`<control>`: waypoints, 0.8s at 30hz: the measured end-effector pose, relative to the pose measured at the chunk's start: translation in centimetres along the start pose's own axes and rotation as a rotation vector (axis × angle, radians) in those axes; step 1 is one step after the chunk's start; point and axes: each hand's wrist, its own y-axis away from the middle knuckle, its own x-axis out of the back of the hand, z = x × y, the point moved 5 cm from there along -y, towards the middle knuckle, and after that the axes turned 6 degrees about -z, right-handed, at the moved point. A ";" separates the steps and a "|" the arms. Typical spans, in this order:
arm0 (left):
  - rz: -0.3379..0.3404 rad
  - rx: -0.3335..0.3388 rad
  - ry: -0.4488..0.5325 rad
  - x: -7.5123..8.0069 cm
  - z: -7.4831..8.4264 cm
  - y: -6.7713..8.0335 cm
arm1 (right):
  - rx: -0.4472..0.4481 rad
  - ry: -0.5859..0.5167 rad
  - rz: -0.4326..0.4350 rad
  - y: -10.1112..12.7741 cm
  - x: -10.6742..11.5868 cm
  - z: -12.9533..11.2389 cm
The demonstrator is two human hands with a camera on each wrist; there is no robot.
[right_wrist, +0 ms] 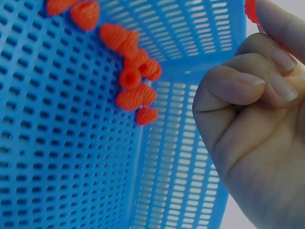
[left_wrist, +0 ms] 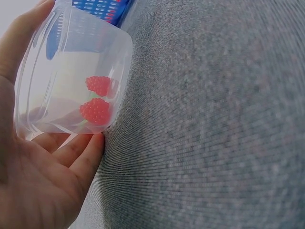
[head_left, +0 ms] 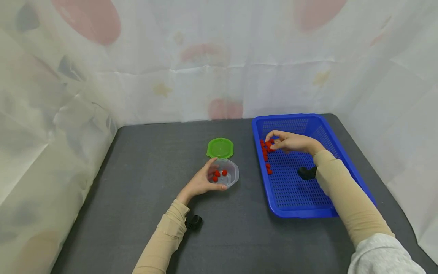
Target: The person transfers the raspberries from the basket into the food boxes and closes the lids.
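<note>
My left hand [head_left: 200, 182] grips a clear plastic container [head_left: 234, 173] around its side, thumb at the near rim and fingers at the far side. Three red raspberries [head_left: 224, 172] lie inside it; the left wrist view shows two raspberries [left_wrist: 96, 111] through the wall. Over the left part of a blue basket [head_left: 280, 211], my right hand [head_left: 297, 143] pinches a raspberry [right_wrist: 251, 10], partly cut off at the top of the right wrist view. Its other fingers are curled toward the palm. Several more raspberries [right_wrist: 129, 98] lie along the basket's left side.
A green lid [head_left: 220, 148] lies on the dark grey table [head_left: 150, 163] just behind the container. Black wrist cameras [head_left: 194, 222] stick out from both sleeves. White patterned sheets [head_left: 191, 91] hang behind the table and at both sides.
</note>
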 end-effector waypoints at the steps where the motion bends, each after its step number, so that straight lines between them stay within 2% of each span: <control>1: -0.009 0.000 0.004 0.0 0.5 0.2 | 0.004 -0.001 -0.002 -0.1 -0.1 -0.2; 5: -0.040 -0.010 0.013 0.1 2.1 0.9 | 0.015 0.013 0.002 -0.6 -0.3 -1.1; 11: -0.011 -0.006 0.007 -0.1 -0.4 -0.2 | 0.042 0.025 -0.005 -1.4 -0.8 -2.3; 13: 0.001 -0.010 0.003 0.0 -0.8 -0.3 | 0.049 0.028 -0.012 -1.8 -1.0 -2.7; 24: 0.025 0.015 0.011 0.0 -1.1 -0.4 | 0.101 0.045 -0.050 -3.4 -1.7 -5.2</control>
